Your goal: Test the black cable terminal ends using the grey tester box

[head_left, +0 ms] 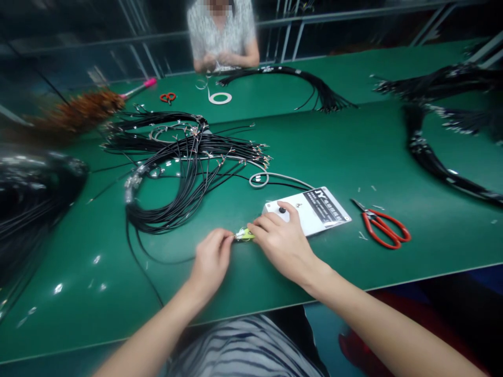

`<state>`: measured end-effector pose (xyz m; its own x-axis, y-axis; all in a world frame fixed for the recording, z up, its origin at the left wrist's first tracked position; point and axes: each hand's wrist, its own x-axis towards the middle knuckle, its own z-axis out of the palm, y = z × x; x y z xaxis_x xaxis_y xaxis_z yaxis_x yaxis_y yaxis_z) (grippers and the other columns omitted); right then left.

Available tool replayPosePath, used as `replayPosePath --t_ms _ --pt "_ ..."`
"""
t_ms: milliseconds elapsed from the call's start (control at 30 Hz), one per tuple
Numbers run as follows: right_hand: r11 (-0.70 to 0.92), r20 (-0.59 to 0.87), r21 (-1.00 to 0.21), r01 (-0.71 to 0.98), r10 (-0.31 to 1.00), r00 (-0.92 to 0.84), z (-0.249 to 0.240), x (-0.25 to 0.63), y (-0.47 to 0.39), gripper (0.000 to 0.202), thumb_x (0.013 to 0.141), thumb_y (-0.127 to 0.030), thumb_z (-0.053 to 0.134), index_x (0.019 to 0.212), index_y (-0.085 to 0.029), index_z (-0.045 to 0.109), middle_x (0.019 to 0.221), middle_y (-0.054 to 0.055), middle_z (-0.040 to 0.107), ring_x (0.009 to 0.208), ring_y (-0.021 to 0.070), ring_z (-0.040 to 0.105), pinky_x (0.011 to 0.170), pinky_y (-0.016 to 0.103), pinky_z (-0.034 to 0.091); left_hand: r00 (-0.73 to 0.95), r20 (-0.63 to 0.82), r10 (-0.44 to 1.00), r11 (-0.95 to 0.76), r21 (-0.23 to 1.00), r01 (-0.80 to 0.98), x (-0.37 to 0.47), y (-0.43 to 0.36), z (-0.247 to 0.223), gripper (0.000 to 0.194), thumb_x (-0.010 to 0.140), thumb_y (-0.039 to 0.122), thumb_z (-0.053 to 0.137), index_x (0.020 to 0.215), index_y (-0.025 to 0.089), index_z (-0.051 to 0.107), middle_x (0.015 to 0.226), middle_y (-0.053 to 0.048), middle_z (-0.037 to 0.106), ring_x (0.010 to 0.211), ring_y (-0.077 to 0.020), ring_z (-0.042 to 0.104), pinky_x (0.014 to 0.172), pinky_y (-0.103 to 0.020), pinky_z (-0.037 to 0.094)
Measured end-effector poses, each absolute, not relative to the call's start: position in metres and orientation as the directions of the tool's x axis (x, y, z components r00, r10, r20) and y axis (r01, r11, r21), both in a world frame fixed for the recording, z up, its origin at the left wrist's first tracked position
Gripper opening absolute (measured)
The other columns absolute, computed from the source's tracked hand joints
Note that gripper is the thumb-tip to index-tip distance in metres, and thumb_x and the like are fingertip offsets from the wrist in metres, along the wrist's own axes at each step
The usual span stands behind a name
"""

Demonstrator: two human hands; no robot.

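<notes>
Near the front edge of the green table (pixel 243 283), my left hand (pixel 214 254) pinches the end of a thin black cable (pixel 173 261). Touching its fingertips is a small yellow-green clip (pixel 247 234), held by the fingers of my right hand (pixel 281 238). Behind my right hand lies a white box (pixel 314 225) with a black-and-white label and a black knob; my right hand partly covers it. A grey cable (pixel 288 179) runs from the back of the box toward a large looped bundle of black cables (pixel 157 214).
Red-handled scissors (pixel 387 230) lie right of the box. More black cable bundles (pixel 430 157) are at the right and a dark one (pixel 39 183) at the left. Farther back are a tape roll (pixel 220 98), small red scissors (pixel 167 98), a brown duster (pixel 86 107) and a seated person (pixel 223 36).
</notes>
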<state>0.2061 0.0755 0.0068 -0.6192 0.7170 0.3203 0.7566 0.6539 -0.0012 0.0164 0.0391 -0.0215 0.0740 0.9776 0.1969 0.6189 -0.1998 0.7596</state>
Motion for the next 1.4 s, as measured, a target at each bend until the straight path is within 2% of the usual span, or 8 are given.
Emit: replayPosePath --t_ms 200,367,467,767,900,1100,1233,1400 --pt "0.651 0.398 -0.096 0.753 0.719 -0.570 0.020 0.214 0.064 0.022 0.090 -0.019 0.062 0.112 -0.019 0.064 0.116 0.006 0.072 0.116 0.0247 0.059 0.113 0.055 0.016 0.069 0.211 0.975 -0.209 0.766 0.608 0.016 0.039 -0.025 0.016 0.096 0.019 0.049 0.087 0.019 0.062 0.081 -0.002 0.066 0.073 -0.0158 0.062 0.070 -0.025 0.047" --pt "0.484 0.637 -0.307 0.820 0.744 -0.201 0.018 0.255 0.034 0.022 0.091 -0.013 0.060 0.111 -0.021 0.059 0.117 0.007 0.072 0.110 0.0216 0.064 0.107 0.048 0.032 0.075 0.221 0.972 -0.221 0.769 0.600 0.015 0.039 -0.026 0.016 0.095 0.019 0.050 0.087 0.019 0.064 0.078 -0.001 0.065 0.070 -0.0150 0.060 0.067 -0.025 0.046" --pt "0.456 0.669 -0.348 0.819 0.733 -0.124 0.004 0.269 0.017 0.022 0.089 -0.009 0.060 0.108 -0.020 0.056 0.115 0.009 0.073 0.112 0.0235 0.064 0.104 0.048 0.037 0.080 0.225 0.971 -0.228 0.771 0.595 0.015 0.039 -0.026 0.016 0.095 0.019 0.051 0.086 0.019 0.064 0.078 -0.001 0.065 0.070 -0.0152 0.059 0.067 -0.025 0.045" --pt "0.416 0.701 -0.238 0.878 0.699 -0.141 -0.019 0.262 0.016 0.030 0.084 -0.010 0.068 0.109 -0.024 0.058 0.106 0.001 0.077 0.105 0.0231 0.066 0.105 0.046 0.034 0.089 0.216 0.972 -0.223 0.749 0.624 0.005 0.038 -0.026 0.018 0.094 0.019 0.049 0.083 0.019 0.064 0.076 -0.002 0.065 0.070 -0.0165 0.060 0.067 -0.026 0.045" --pt "0.423 0.720 -0.251 0.871 0.683 -0.124 -0.020 0.264 0.018 0.032 0.084 -0.010 0.067 0.111 -0.024 0.058 0.103 0.001 0.077 0.102 0.0235 0.066 0.104 0.046 0.036 0.047 0.206 0.977 -0.188 0.747 0.638 -0.009 0.031 -0.023 0.019 0.095 0.022 0.049 0.083 0.019 0.064 0.075 -0.002 0.064 0.070 -0.0167 0.061 0.067 -0.026 0.045" --pt "0.503 0.730 -0.247 0.828 0.659 -0.183 -0.027 0.255 -0.003 0.029 0.085 -0.012 0.065 0.112 -0.023 0.060 0.115 0.009 0.071 0.114 0.0282 0.061 0.105 0.052 0.036 -0.041 0.180 0.983 -0.142 0.879 0.455 -0.019 0.036 -0.020 0.019 0.093 0.029 0.055 0.082 0.017 0.066 0.069 -0.001 0.065 0.065 -0.0153 0.062 0.060 -0.023 0.048" --pt "0.571 0.695 -0.238 0.786 0.665 -0.273 -0.039 0.254 -0.010 0.025 0.087 -0.014 0.060 0.110 -0.023 0.063 0.118 0.009 0.068 0.113 0.0270 0.062 0.101 0.047 0.042 -0.207 0.340 0.917 -0.234 0.881 0.410 -0.033 0.084 -0.005 0.018 0.093 0.032 0.056 0.091 0.016 0.065 0.076 -0.002 0.066 0.067 -0.0136 0.063 0.059 -0.022 0.050" --pt "0.582 0.743 -0.184 0.792 0.610 -0.276 -0.048 0.259 0.001 0.020 0.087 -0.019 0.059 0.105 -0.022 0.065 0.112 0.009 0.071 0.105 0.0258 0.067 0.086 0.039 0.053 -0.550 0.505 0.665 -0.321 0.858 0.400 -0.063 0.172 0.020 0.032 0.098 0.031 0.051 0.126 0.018 0.050 0.116 -0.009 0.061 0.092 -0.0156 0.063 0.079 -0.031 0.055"
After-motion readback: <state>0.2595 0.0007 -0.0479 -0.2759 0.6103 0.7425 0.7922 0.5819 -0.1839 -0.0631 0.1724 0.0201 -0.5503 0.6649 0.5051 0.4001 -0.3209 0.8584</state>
